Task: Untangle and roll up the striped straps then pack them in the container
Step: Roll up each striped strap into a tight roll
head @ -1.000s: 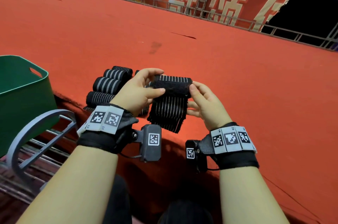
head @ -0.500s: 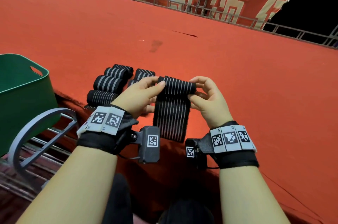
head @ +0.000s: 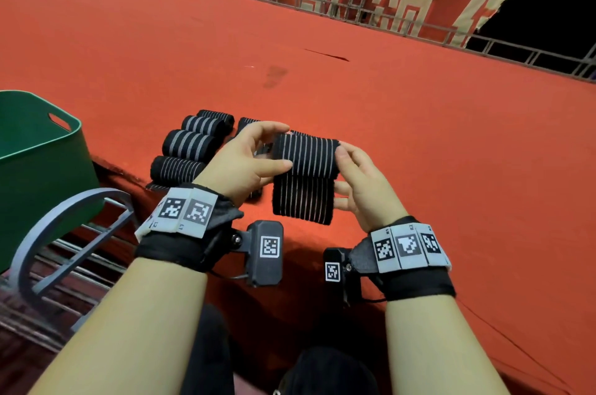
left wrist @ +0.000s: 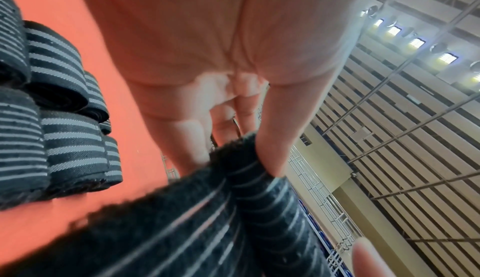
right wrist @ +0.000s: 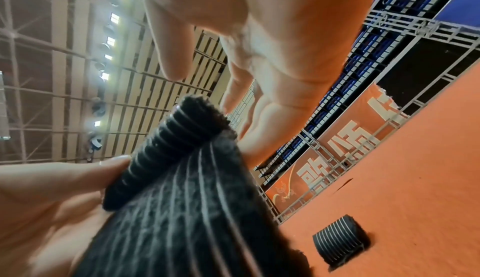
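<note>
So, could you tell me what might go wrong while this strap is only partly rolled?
The strap is pinched only at its roll ends by the left hand and right hand, held off the red surface; a slip could let it unwind. Its loose tail hangs free. The left hand could also knock the finished rolls.

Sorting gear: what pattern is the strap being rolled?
Black strap with thin pale lengthwise stripes; head view shows it best.

A black strap with thin grey stripes (head: 304,173) is being held up half rolled, its tail hanging down. Just left of it, rolled striped straps (head: 190,149) are lying clustered, near the green container (head: 42,149).
</note>
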`<state>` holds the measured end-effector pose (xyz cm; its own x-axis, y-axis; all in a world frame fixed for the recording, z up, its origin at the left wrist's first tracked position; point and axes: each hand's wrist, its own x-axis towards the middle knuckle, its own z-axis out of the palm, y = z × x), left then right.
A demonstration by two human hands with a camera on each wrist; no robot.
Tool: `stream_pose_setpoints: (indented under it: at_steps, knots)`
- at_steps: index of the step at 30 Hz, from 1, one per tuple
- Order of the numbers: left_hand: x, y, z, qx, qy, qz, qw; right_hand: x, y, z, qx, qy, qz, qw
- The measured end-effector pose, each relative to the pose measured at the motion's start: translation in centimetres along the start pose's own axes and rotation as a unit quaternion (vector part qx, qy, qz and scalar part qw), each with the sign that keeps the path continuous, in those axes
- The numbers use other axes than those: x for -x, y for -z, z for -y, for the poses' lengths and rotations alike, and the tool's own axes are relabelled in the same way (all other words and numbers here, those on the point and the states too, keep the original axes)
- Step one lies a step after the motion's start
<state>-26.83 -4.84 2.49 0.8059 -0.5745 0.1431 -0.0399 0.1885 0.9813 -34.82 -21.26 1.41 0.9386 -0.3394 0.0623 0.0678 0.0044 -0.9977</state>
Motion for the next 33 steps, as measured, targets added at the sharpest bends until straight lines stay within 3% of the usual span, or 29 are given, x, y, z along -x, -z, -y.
stream_pose_setpoints:
  at_steps: [4,10,16,22,25,29,33]
  knots:
    - [0.04,-0.16,0.30,0.003,0.004,0.007,1.000,-0.01,-0.13,-0.15,-0.010,0.010,-0.007,1.000]
    - [0.12,-0.29,0.70,0.016,0.093,0.028,0.995,0.07,-0.01,-0.30,-0.009,0.047,0.024,0.999]
    - [0.04,-0.58,0.95,0.013,0.136,0.023,0.990,0.36,0.06,-0.25,0.016,0.069,0.049,0.996]
    - [0.02,-0.13,0.63,0.075,0.108,0.002,0.991,0.40,0.09,-0.43,-0.053,0.054,0.070,0.995]
    - [0.07,0.11,0.52,0.065,0.081,0.004,0.995,0.16,-0.15,-0.43,-0.115,0.029,0.029,0.993]
    - [0.58,0.20,0.46,0.018,0.049,0.028,0.998,0.21,-0.24,-0.55,-0.102,-0.034,0.009,0.994]
    - [0.77,-0.07,0.27,0.050,0.048,0.043,0.997,0.34,-0.16,-0.73,-0.094,-0.015,-0.001,0.995]
